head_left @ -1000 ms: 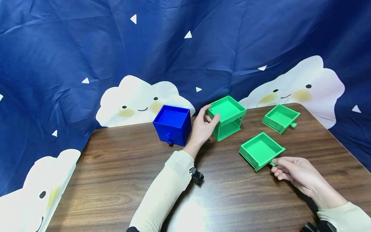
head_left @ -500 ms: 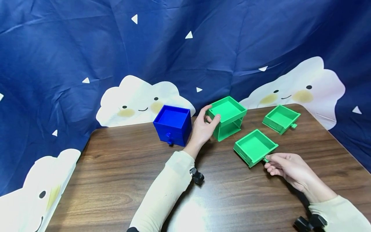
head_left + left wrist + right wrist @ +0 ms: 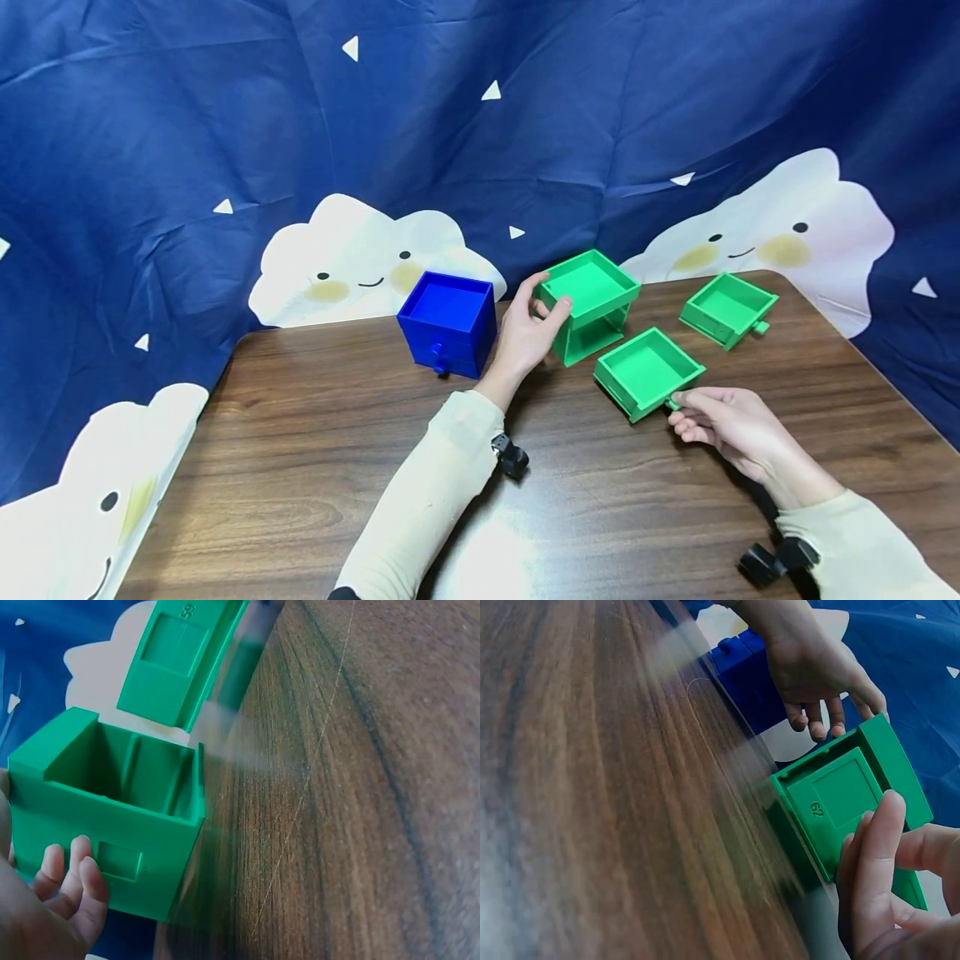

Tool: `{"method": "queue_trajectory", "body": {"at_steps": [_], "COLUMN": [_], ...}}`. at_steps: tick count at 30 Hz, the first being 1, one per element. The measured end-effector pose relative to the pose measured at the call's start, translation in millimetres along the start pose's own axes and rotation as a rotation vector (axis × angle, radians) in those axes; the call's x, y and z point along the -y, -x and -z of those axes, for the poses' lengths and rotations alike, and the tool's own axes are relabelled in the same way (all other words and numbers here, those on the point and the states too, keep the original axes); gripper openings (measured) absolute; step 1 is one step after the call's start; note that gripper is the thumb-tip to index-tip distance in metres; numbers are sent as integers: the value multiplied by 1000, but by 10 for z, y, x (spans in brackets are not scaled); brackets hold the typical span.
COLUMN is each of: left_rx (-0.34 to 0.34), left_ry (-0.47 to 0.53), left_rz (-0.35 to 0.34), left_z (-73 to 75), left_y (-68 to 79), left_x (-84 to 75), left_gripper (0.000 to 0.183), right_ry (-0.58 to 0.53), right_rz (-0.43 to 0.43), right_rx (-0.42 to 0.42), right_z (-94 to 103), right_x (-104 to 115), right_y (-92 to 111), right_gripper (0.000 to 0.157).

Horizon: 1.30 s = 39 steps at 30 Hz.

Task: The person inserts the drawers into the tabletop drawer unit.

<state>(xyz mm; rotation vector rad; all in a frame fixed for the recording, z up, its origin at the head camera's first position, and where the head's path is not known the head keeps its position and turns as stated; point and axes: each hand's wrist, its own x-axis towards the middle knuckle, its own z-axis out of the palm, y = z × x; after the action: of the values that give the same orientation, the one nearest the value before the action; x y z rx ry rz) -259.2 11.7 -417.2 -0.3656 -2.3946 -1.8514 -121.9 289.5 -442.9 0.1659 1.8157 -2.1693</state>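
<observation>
Toward the back of the table, my left hand (image 3: 525, 333) grips the top of a green drawer cabinet (image 3: 597, 287) at its left side, thumb at the front rim. The cabinet has a shallow tray top and an open front, and its inside (image 3: 112, 769) shows in the left wrist view. My right hand (image 3: 738, 429) pinches the knob (image 3: 672, 403) of a green drawer (image 3: 649, 371). This drawer is held just in front and to the right of the cabinet, apart from it. A raised number marks its underside (image 3: 832, 791) in the right wrist view.
A second green drawer (image 3: 731, 306) lies at the back right of the wooden table (image 3: 315, 467), its knob facing right. Left of the cabinet stands a blue drawer cabinet (image 3: 450, 321) with a knobbed front. A blue cloud-print curtain (image 3: 480, 142) hangs behind the table.
My right hand has carried the green drawer left and slightly back, nearer the cabinet's open front. My left hand and the green cabinet have stayed in place.
</observation>
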Motion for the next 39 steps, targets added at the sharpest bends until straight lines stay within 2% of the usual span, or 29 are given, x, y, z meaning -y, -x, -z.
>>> {"method": "queue_trajectory", "body": {"at_steps": [31,39], "left_rx": [1,14], "left_ry": [-2,-8], "left_rz": [-1,-1], "left_z": [5,9], "left_y": [-8,-3], "left_x": [16,15], "left_gripper": [57,58], "right_ry": [-10,1], "right_rz": [-18,-46], "right_rx": [-10,-16], "right_z": [-222,-255], "right_x": [98,105], "right_y": [-282,-332], "right_gripper": [30,29]}}
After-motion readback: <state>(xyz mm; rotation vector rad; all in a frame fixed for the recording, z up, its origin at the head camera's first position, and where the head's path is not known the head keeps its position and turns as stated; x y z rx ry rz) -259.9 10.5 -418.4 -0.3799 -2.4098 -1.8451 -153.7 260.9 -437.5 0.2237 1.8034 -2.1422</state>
